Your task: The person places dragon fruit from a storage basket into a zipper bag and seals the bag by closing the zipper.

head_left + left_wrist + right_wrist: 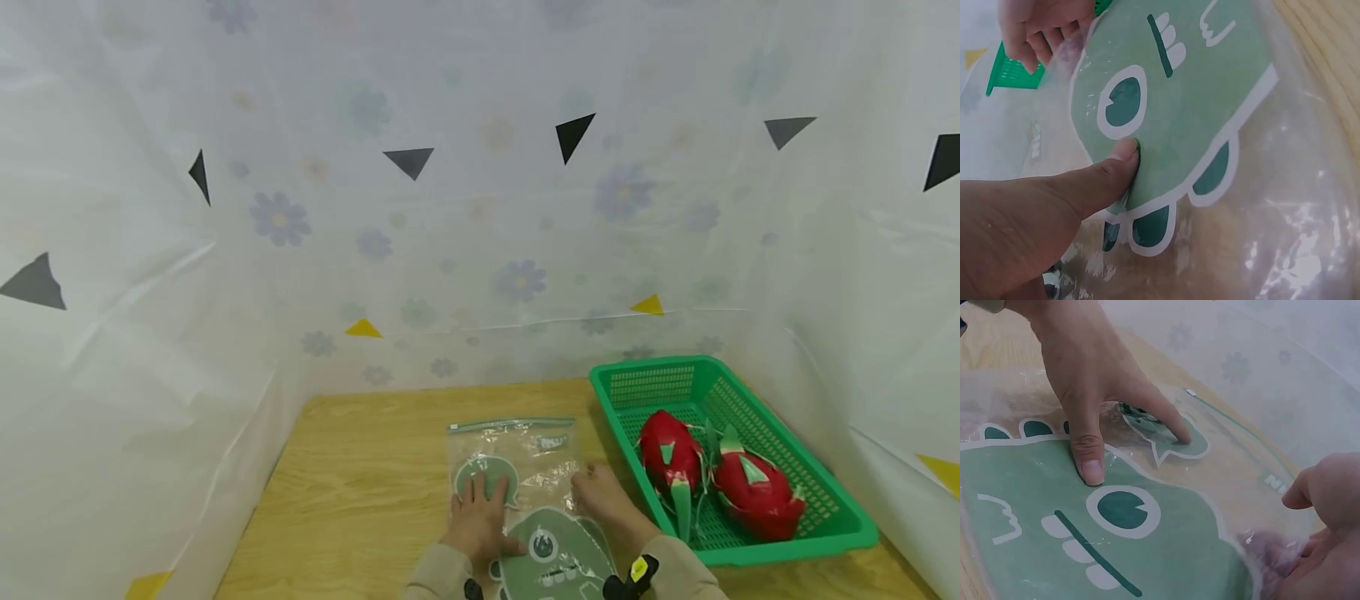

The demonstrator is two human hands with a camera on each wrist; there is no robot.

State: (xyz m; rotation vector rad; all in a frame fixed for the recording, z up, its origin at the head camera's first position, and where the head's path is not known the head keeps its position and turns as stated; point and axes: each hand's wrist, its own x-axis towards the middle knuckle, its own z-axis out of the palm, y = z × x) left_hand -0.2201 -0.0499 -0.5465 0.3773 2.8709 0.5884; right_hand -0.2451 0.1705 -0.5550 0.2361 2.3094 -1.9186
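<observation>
A clear zip bag (528,490) with a green cartoon dinosaur print lies flat on the wooden table, its zip edge (517,423) at the far side. My left hand (477,521) rests spread on its left half, fingers over the small green speech-bubble print. In the left wrist view the left thumb (1100,181) presses beside the dinosaur's eye. At the bag's right edge is my right hand (607,500), its fingers curled at the film. The right wrist view shows those fingertips partly through the plastic, with the right thumb (1300,494) above them.
A green plastic basket (765,557) stands close on the right, holding two red dragon fruits (671,450) with green scales. White flower-print sheeting (480,250) walls the table at the back and sides.
</observation>
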